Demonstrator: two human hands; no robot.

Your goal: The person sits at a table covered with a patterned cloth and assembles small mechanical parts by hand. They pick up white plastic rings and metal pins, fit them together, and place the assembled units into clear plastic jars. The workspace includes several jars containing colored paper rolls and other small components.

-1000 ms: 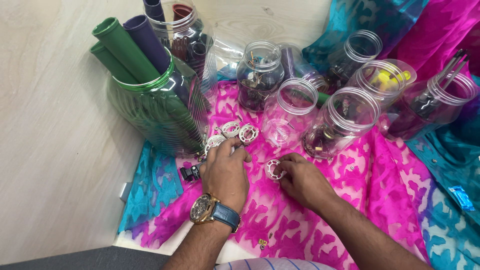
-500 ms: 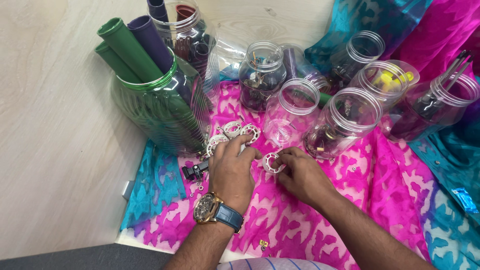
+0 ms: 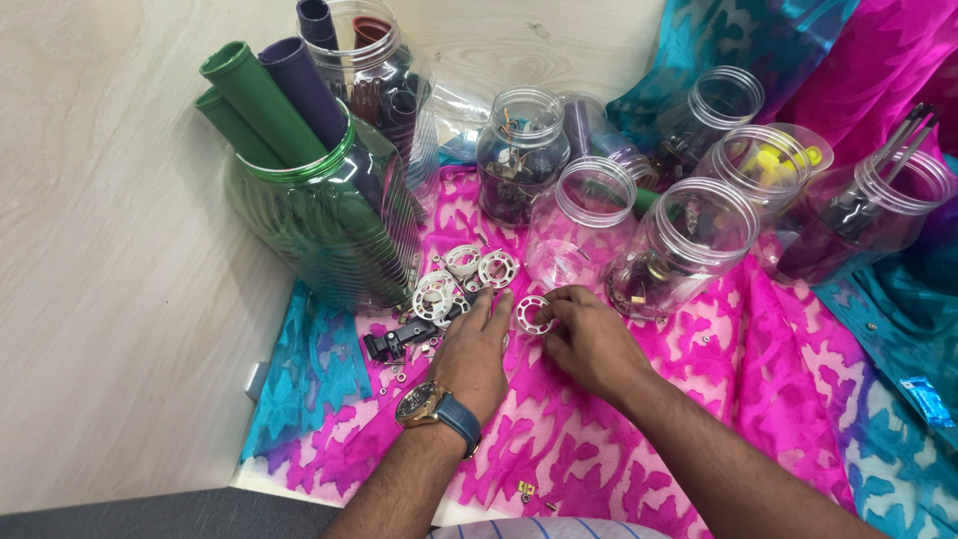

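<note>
Head view. Compared with half a second earlier, we see both hands barely moved, the camera drawn slightly nearer. Our right hand (image 3: 591,344) has its fingers pinched on a small white openwork plastic ring (image 3: 532,314); our left hand (image 3: 477,349) lies flat, fingers together, touching it. More white rings (image 3: 461,274) lie just beyond on the pink patterned cloth (image 3: 599,439), before clear jars (image 3: 582,225) and a ribbed green jar (image 3: 324,225) that holds tubes.
</note>
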